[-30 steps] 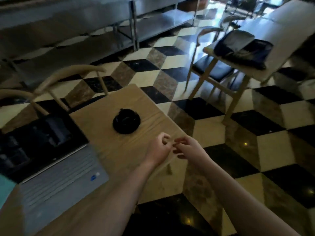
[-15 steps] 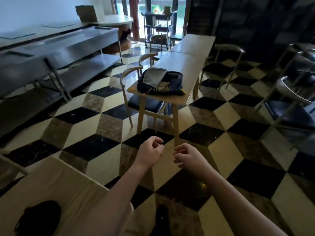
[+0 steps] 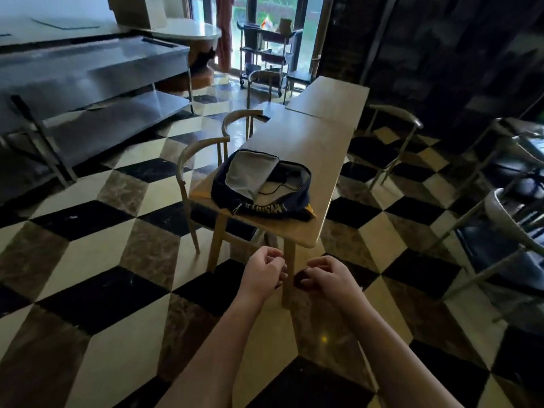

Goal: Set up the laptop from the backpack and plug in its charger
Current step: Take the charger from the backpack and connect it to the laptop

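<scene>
Whether either grip holds anything is hard to tell: the left hand (image 3: 265, 275) is curled, and the right hand (image 3: 326, 276) curls around something dark and unclear. Ahead of both, the open backpack (image 3: 262, 187) lies on the wooden counter (image 3: 312, 136) over a checkered floor (image 3: 103, 260); chairs (image 3: 200, 151) flank it.

Both hands, left (image 3: 263, 273) and right (image 3: 329, 275), hang loosely curled before a table (image 3: 303, 136) bearing an open backpack (image 3: 262, 187).
</scene>
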